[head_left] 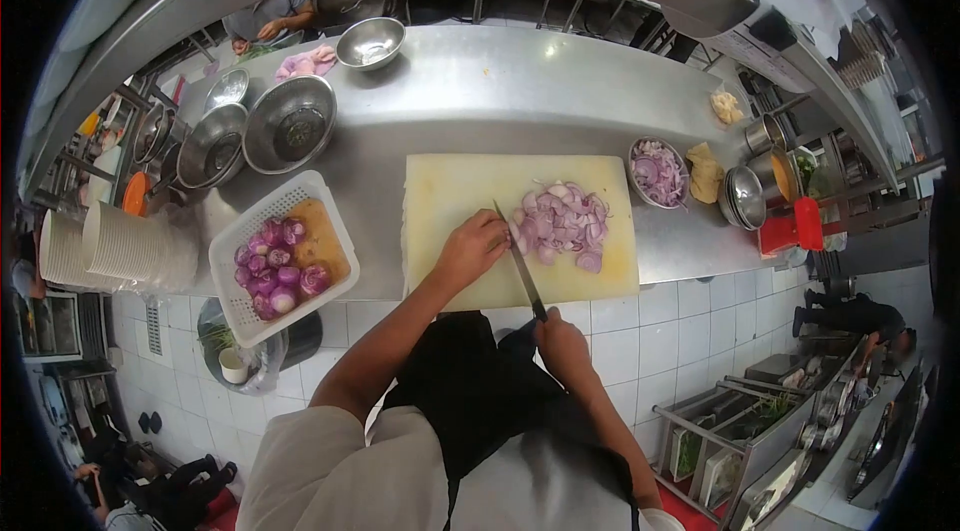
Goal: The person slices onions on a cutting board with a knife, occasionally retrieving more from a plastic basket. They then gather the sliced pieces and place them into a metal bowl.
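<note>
My right hand (pixel 564 344) is wrapped round the black handle of a kitchen knife (pixel 524 274), whose blade points away from me over a pale cutting board (pixel 440 189). Just left of the blade, the bent fingers of my left hand (pixel 477 249) press down on a piece of red onion, mostly hidden under the fingertips. To the right of the blade lies a pile of sliced red onion (pixel 562 219) on the board. Further right, a metal bowl (pixel 636 183) holds more sliced onion (pixel 659 171).
A white perforated basket (pixel 228 266) with peeled red onions (pixel 266 276) stands at left. Metal bowls (pixel 290 125) are behind it, and stacked white containers (pixel 120 243) at far left. A red container (pixel 790 231) is at right. Another person (pixel 275 19) works across the counter.
</note>
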Motion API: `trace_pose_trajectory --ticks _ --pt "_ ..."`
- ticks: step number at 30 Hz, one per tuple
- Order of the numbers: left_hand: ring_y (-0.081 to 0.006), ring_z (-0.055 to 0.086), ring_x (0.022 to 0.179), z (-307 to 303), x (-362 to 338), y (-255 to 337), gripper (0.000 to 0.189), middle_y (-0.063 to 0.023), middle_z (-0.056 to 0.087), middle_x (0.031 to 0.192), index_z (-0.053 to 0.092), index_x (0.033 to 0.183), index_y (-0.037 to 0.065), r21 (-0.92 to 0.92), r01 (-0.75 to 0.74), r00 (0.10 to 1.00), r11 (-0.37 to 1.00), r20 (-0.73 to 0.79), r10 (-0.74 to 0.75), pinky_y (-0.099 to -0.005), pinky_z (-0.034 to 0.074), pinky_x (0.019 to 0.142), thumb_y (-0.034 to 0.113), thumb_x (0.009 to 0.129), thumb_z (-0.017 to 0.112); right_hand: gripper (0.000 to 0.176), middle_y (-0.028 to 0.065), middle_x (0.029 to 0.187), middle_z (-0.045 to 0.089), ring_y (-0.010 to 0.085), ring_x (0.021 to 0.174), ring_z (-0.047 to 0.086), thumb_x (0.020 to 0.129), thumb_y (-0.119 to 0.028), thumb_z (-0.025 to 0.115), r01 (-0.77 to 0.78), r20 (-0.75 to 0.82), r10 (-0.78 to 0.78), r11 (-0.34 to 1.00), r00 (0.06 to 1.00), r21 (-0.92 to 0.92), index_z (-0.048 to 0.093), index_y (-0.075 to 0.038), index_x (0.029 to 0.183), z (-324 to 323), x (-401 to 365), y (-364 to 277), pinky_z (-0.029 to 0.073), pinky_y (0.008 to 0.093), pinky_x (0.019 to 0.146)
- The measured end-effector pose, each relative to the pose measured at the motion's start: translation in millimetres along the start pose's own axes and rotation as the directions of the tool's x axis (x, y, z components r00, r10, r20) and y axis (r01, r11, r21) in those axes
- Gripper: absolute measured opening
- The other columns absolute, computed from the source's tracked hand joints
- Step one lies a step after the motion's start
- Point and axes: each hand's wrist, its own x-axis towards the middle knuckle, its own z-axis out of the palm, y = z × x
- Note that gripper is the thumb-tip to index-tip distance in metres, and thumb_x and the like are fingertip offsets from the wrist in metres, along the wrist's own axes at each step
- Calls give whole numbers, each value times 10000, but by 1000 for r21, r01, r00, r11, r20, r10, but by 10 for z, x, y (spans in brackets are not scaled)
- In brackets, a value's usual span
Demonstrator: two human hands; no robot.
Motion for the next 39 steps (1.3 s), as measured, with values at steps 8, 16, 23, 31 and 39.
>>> trace_pose_trajectory --ticks 8,16,23,31,39 --pt "-342 705 966 -21 -14 8 188 -124 681 1115 723 1038 30 -13 40 999 999 0 -40 -423 591 851 86 871 786 235 295 794 688 504 760 681 1024 -221 564 64 -57 -60 994 997 84 529 12 1018 -182 169 86 538 604 703" --pt "-344 709 938 8 2 -2 195 -126 687 1109 731 1054 26 -12 57 998 998 -18 -57 -424 593 825 100 881 784 269 287 780 686 509 766 677 1031 -261 582 18 12 -18 1000 1000 20 531 3 1036 -360 -132 -73 522 614 697" --pt "-340 712 942 -21 16 27 217 -117 689 1101 737 1068 30 -12 62 998 998 -17 -62 -423 594 825 115 877 791 281 290 771 680 518 769 672 1030 -272 590 -13 10 12 999 1000 37 528 2 1022 -357 -169 -103 512 627 707" --pt "-344 709 935 -29 14 26 207 -117 681 1104 731 1069 37 -19 52 998 998 -18 -52 -426 595 826 112 882 782 265 282 771 698 496 743 697 1032 -263 577 9 21 -9 1000 1000 -10 529 -2 1030 -331 -179 -86 549 609 691" --pt "-343 708 930 -12 1 -2 197 -123 680 1112 729 1057 35 -54 63 998 997 -21 -64 -421 598 824 68 870 782 270 285 761 687 517 747 679 1013 -259 605 -5 2 5 1000 1000 2 526 -1 1033 -262 -161 -69 533 632 686"
